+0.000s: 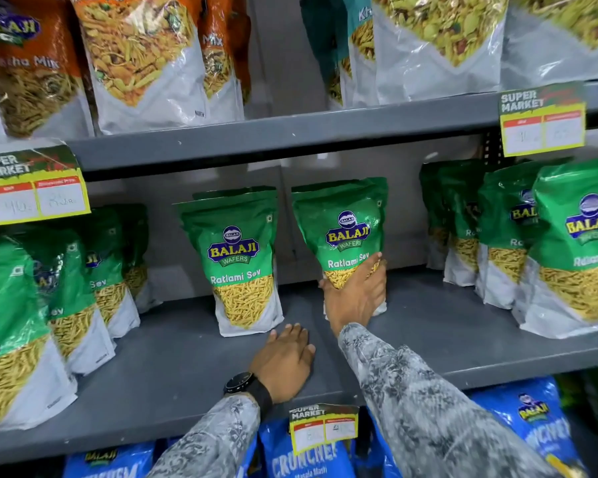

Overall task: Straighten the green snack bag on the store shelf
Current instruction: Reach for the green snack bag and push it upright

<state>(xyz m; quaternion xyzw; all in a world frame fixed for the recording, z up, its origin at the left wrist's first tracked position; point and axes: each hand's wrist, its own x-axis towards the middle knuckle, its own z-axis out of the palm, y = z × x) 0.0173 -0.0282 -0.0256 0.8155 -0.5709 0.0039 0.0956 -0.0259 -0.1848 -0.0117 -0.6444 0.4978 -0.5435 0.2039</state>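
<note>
Progress looks partial: your right hand (pixel 354 294) is already on the green bag (pixel 342 236), which stands on the middle shelf (pixel 187 367) just right of a second bag (pixel 242 260) of the same kind. Your fingers (pixel 373 267) are spread and wrapped over the lower front of the bag, thumb on its left edge, clasping it near the base. The bag leans a little, its top tipped toward the left, so I judge the straightening is under way but not finished; you have yet to set it square, facing forward, and let go.

Your left hand (pixel 285 360) lies flat on the bare shelf, just in front of the second bag, fingers loosely together and holding nothing. It looks like a brace, not a grip.

Some things you cannot check from here. Your right hand covers the bag's base, so whether it sits flat on the shelf or is lifted is hidden. More green bags at the far left (pixel 21 322) and far right (pixel 573 257) are blurred and partly cut off by the frame. The figures on the price tags (pixel 35 191) are too faint to read. The back of the held bag is out of sight.
</note>
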